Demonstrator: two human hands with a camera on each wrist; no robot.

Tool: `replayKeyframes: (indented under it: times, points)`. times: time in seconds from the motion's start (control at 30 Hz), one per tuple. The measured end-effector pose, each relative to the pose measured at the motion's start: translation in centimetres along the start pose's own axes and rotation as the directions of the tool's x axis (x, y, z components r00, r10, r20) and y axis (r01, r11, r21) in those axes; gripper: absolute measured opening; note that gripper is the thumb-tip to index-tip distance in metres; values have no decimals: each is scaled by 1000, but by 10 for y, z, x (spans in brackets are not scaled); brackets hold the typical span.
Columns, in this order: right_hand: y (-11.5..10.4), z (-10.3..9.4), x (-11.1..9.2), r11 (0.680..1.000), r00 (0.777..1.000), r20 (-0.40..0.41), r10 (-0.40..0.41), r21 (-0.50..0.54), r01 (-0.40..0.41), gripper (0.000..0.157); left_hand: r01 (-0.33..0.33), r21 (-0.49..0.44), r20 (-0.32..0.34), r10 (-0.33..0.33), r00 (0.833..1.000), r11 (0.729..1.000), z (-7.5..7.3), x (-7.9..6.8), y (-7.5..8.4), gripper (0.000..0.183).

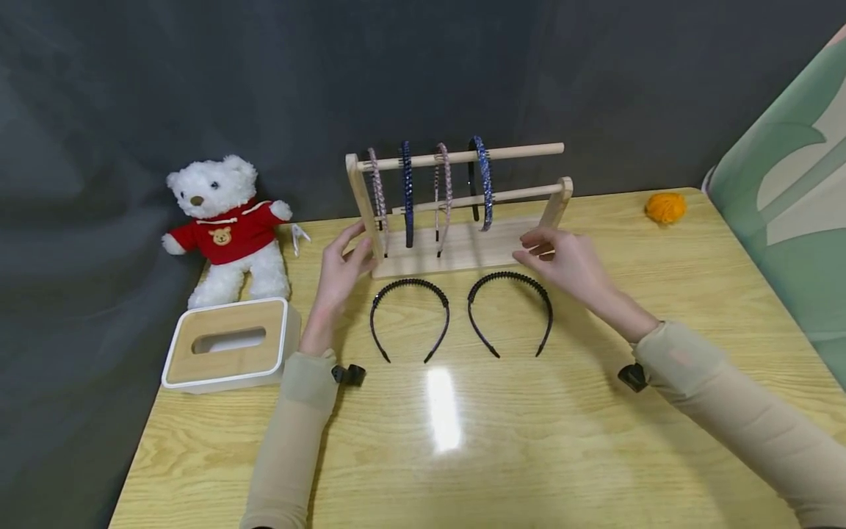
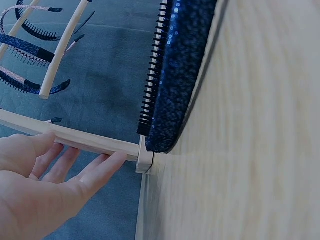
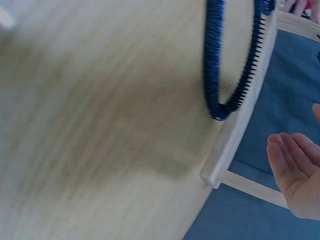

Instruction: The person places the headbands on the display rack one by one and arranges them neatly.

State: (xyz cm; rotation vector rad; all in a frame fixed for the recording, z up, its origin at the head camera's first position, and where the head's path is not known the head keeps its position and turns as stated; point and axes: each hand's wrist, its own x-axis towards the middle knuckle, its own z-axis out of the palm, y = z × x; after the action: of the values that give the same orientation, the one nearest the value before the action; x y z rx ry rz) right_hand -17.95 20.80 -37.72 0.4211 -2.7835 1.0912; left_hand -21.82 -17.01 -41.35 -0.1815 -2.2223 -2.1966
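Note:
A wooden rack (image 1: 463,253) with two bars stands at the back of the table. On its upper bar hang several headbands: a pink one (image 1: 378,184), a dark navy one (image 1: 407,195), another pink one (image 1: 448,184) and a glittery blue one (image 1: 485,184). My left hand (image 1: 340,272) is at the rack's left upright, its loosely extended fingers (image 2: 107,170) touching the wood. Over the right end of the base my right hand (image 1: 565,261) hovers, thumb and fingers apart with nothing between them. Two dark headbands (image 1: 411,282) (image 1: 509,276) lie in front of the rack.
At the left, a white teddy bear (image 1: 214,191) in a red top sits behind a tissue box (image 1: 291,330) with a wooden lid. A small white item (image 1: 297,239) lies by the bear. An orange bundle (image 1: 665,208) rests at the back right.

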Motion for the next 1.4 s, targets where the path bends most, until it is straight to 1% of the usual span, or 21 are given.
replayKeyframes:
  times: [0.13,0.2,0.37,0.47,0.53,0.83,1.03,1.23,1.4]
  points:
    - [10,6,-1,999,997,69,-16,-30,19,36,-3,6,0,3,1000,1000,1,1,1,47]
    - [15,9,-2,998,995,95,-28,-47,33,35,-2,8,2,2,1000,1000,0,1,0,47]
    - [25,16,-2,995,983,173,-60,-67,73,36,9,8,1,-9,1000,1000,-2,-1,-1,48]
    - [28,19,-2,991,976,198,-88,-77,105,35,11,7,-5,-11,1000,1000,-3,-2,0,48]
    - [29,20,-3,989,974,202,-102,-89,121,34,10,8,-6,-10,1000,1000,-4,-2,0,47]
    - [30,22,-2,987,977,197,-88,-117,112,23,-3,1,-6,3,1000,1000,-3,-1,-1,47]
    - [30,20,-2,984,979,185,-90,-137,116,20,6,-10,-6,-6,1000,1000,-2,-2,1,47]
    - [32,21,-3,980,977,191,-91,-159,122,19,19,-15,-6,-19,1000,1000,0,-2,1,47]
    - [33,21,-2,975,977,194,-92,-184,128,17,14,-11,-4,-14,1000,1000,0,0,0,47]
